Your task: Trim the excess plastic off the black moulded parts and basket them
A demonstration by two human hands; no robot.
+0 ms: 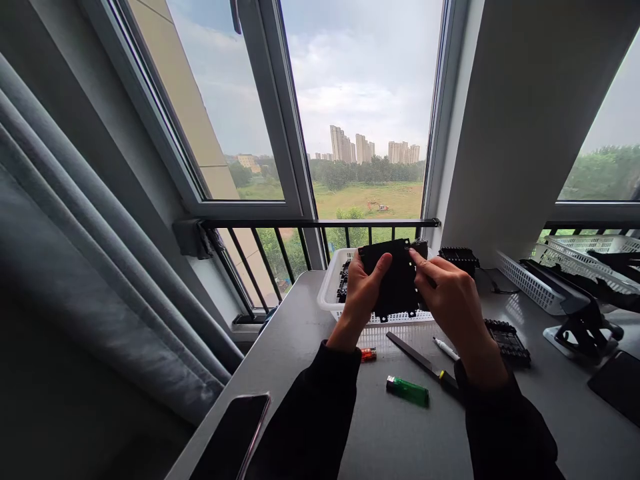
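Above the white basket (326, 297), my left hand (361, 293) grips a flat black plastic panel (393, 283), thumb across its front face. Small tabs stick out along the panel's lower and right edges. My right hand (447, 287) is closed at the panel's right side, its index fingertip touching the upper right corner; the other fingers are curled and partly hidden. Below on the table lie a file (413, 351) with a dark, yellow-banded handle, a white marker (445, 348), a green lighter (407, 391) and a red lighter (369, 355).
Ribbed black plastic parts (507, 340) lie right of my right wrist, with more (457, 259) behind. A phone (233, 433) rests at the table's left edge. A black stand (583, 327) and white baskets (530, 287) occupy the right. A window railing (320, 224) runs behind the table.
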